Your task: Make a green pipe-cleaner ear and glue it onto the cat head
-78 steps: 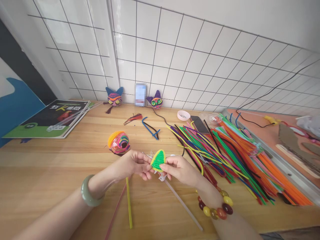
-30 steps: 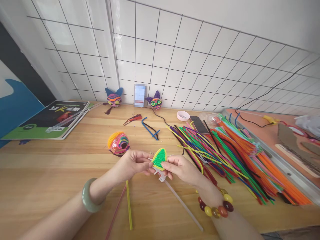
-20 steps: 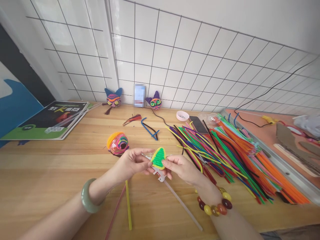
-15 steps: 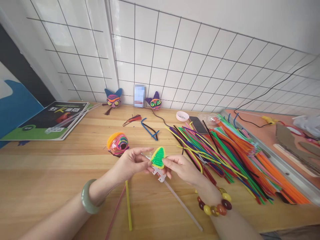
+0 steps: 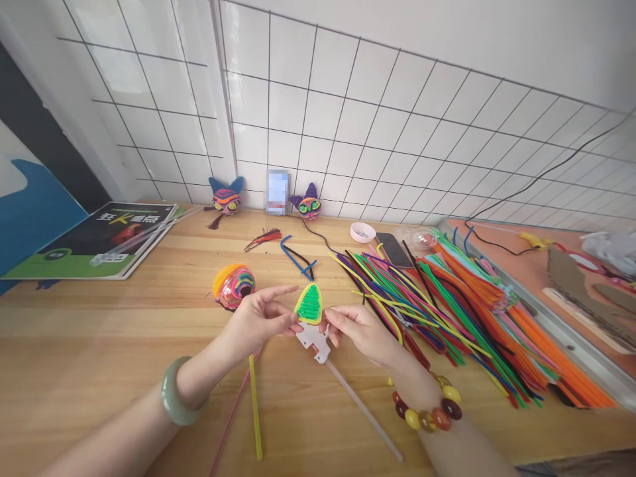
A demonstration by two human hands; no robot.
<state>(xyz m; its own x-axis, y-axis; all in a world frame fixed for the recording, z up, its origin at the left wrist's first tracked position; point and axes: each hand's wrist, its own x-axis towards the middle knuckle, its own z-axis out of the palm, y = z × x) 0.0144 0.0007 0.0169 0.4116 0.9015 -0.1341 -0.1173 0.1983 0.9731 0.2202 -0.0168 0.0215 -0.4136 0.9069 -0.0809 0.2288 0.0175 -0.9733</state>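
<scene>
A small leaf-shaped piece [image 5: 311, 303], ribbed green inside a yellow border, is held upright near the middle of the view. My left hand [image 5: 268, 311] pinches its lower left edge between thumb and fingers. At its lower right edge, my right hand [image 5: 350, 326] has thumb and forefinger closed on it. Just beneath the piece lies a white glue gun [image 5: 314, 341], partly hidden by it, with a glue stick [image 5: 365, 411] sticking out toward me. Left of my left hand sits a ball wrapped in colored pipe cleaners [image 5: 233, 287].
Many colored pipe cleaners [image 5: 422, 298] spread over the right of the wooden table. Two eared, decorated balls [image 5: 226, 199] and a phone [image 5: 277, 192] stand against the wall. Toward the back are a pink dish [image 5: 362, 231] and a dark phone [image 5: 394, 250]. A book [image 5: 99, 238] lies left.
The green and yellow piece has shifted slightly left and up and now stands more upright, exposing more of the glue gun. Both hands still hold it.
</scene>
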